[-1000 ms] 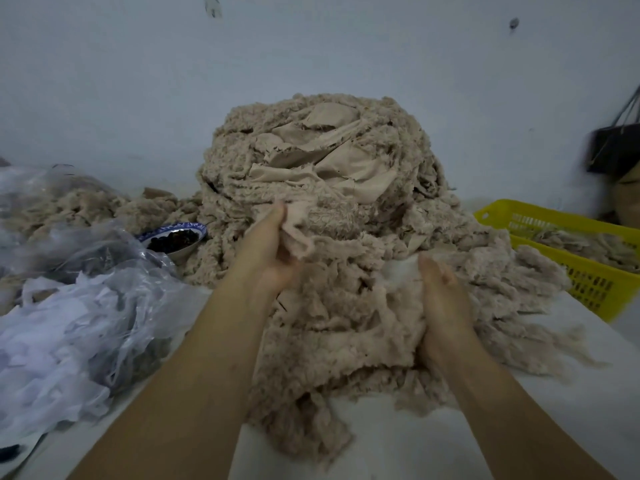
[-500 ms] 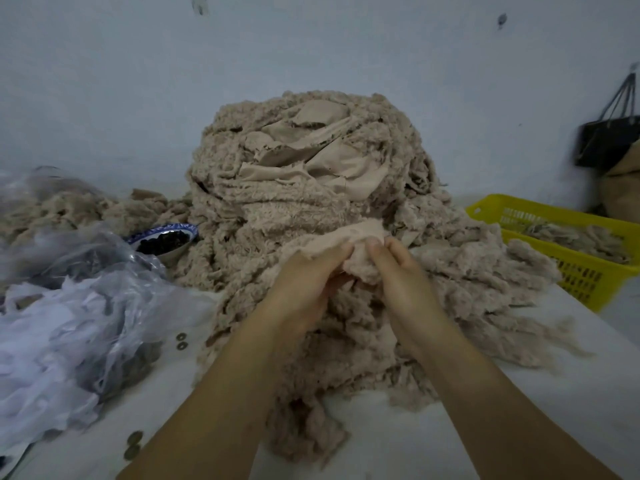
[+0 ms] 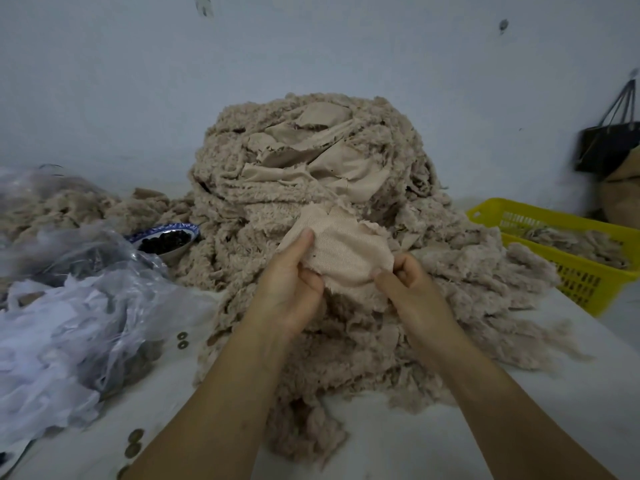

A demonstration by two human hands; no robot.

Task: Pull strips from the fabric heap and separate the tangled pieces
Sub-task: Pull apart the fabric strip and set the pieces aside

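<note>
white table [image 3: 588, 375] bears one fabric heap [image 3: 457, 271], with left hand [image 3: 287, 292] and right hand [image 3: 412, 289] grips both pinching one beige piece [image 3: 346, 251].

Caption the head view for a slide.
Left hand and right hand pinch a fabric piece before the heap, basket at right.

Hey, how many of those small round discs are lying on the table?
5: two discs just left of the fabric heap, three near the frame's bottom left. More may hide under the plastic bag.
</note>
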